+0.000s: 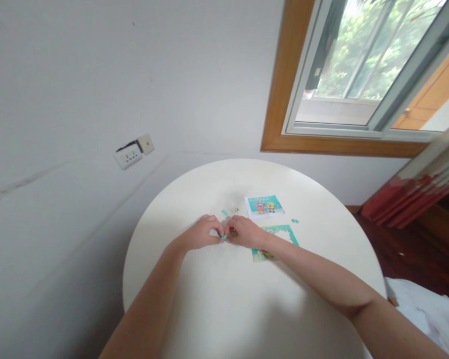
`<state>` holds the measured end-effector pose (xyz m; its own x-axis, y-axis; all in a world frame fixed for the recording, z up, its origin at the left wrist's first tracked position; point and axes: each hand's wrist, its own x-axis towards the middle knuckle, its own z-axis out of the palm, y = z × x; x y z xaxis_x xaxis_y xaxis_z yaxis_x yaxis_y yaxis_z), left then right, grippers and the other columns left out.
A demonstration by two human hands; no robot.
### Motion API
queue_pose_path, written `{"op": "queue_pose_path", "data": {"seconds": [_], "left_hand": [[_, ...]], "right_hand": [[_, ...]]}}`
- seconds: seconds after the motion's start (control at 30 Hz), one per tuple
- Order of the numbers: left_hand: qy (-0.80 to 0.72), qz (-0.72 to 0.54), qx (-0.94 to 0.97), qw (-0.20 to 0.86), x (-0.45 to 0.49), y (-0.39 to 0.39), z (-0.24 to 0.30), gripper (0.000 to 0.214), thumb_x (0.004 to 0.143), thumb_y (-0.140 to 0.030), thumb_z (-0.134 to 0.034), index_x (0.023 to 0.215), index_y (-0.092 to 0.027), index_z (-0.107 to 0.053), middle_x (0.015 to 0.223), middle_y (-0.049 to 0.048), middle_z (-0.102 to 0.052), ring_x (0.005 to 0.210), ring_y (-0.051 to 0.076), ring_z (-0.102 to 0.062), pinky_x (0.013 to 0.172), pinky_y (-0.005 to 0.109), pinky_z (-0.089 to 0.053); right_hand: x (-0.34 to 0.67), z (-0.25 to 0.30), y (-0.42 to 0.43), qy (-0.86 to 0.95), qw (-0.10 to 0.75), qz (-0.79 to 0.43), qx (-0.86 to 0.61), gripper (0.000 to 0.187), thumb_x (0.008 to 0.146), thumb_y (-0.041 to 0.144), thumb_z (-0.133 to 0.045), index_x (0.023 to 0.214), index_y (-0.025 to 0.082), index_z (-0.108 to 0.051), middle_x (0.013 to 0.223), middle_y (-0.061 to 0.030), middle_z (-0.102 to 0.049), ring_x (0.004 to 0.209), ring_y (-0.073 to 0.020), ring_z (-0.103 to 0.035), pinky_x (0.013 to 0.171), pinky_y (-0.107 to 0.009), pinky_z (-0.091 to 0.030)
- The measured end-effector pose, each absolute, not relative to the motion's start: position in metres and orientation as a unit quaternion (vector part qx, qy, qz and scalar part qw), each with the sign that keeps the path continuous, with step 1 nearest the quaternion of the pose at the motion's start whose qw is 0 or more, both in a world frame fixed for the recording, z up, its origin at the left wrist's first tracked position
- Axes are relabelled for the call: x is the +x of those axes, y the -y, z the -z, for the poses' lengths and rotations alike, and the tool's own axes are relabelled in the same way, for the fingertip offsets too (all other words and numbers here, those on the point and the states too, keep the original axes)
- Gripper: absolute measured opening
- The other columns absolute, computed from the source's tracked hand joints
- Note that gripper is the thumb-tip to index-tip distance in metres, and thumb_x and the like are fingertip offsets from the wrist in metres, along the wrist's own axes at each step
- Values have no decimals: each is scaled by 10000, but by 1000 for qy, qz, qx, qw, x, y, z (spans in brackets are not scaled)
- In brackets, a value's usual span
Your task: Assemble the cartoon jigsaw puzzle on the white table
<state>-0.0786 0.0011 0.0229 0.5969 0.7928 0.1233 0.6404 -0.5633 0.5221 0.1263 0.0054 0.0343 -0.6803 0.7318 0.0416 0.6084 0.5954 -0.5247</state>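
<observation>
Over the middle of the white round table [217,299], my left hand [201,232] and my right hand [243,231] meet, thumbs and fingers closed on small puzzle pieces [224,238]. Whether these are joined I cannot tell. Just beyond my fingers lie a teal puzzle piece [225,213] and a yellowish piece [235,210]. Under my right wrist is a partly filled puzzle board [292,233] with a teal border, its middle partly hidden by my forearm. Behind it rests a picture card [265,206] showing a pink and a yellow cartoon figure.
More teal pieces [295,220] lie right of the card. The table's far edge is close to the white wall, which has a power socket [128,155]. A wood-framed window [344,142] is at the upper right, with a red and cream curtain [404,192] beside it.
</observation>
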Motion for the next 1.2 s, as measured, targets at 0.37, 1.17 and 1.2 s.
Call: {"op": "queue_pose_path", "data": {"seconds": [0.37, 1.17, 1.2], "left_hand": [[-398, -295, 835, 238, -30, 14, -41, 220, 892, -399, -585, 855, -196, -660, 906, 36, -623, 926, 189, -558, 862, 309, -428], [-324, -166, 925, 112, 56, 69, -12, 379, 944, -273, -521, 1319, -324, -537, 1395, 50, -498, 1317, 280, -385, 1090, 494, -346], [-323, -159, 927, 108, 56, 69, -11, 376, 950, -280, -513, 1323, -321, -534, 1412, 50, -487, 1330, 284, -375, 1094, 500, -339]], "right_hand": [[188, -60, 0, 791, 235, -473, -310, 100, 865, 232, -583, 925, 152, -586, 675, 45, -553, 616, -84, -491, 589, -195, -391], [298, -28, 13, 786, 243, -303, -480, 169, 809, 282, -629, 809, 167, -753, 750, -28, -690, 739, -147, -576, 697, -249, -422], [298, -26, 12, 785, 246, -309, -478, 173, 808, 286, -630, 801, 166, -754, 737, -24, -690, 718, -142, -572, 685, -245, -421]]}}
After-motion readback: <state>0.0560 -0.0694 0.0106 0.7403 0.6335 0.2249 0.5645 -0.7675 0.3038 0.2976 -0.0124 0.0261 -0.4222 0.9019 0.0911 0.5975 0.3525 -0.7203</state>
